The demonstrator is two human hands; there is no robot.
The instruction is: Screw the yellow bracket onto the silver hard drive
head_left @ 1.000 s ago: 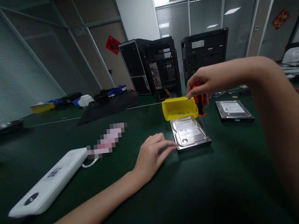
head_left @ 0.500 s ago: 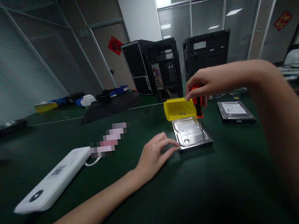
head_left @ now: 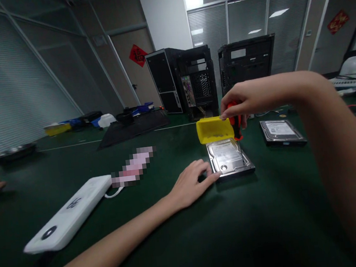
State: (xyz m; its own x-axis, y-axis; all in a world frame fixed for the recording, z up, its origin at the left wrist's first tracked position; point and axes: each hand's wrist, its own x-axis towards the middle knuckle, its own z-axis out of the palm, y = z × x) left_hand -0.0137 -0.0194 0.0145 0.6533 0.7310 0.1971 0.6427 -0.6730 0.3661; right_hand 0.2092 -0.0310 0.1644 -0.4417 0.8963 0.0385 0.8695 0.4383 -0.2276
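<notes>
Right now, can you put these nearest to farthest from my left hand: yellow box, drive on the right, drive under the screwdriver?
1. Drive under the screwdriver: touching your left hand.
2. Yellow box: just behind that drive.
3. Drive on the right: farthest, off to the right side.

The red diamond sign (head_left: 138, 55) on the door (head_left: 145, 82) reads "福"; the label (head_left: 225, 150) on the nearer hard drive (head_left: 231, 159) is too small to read
</notes>
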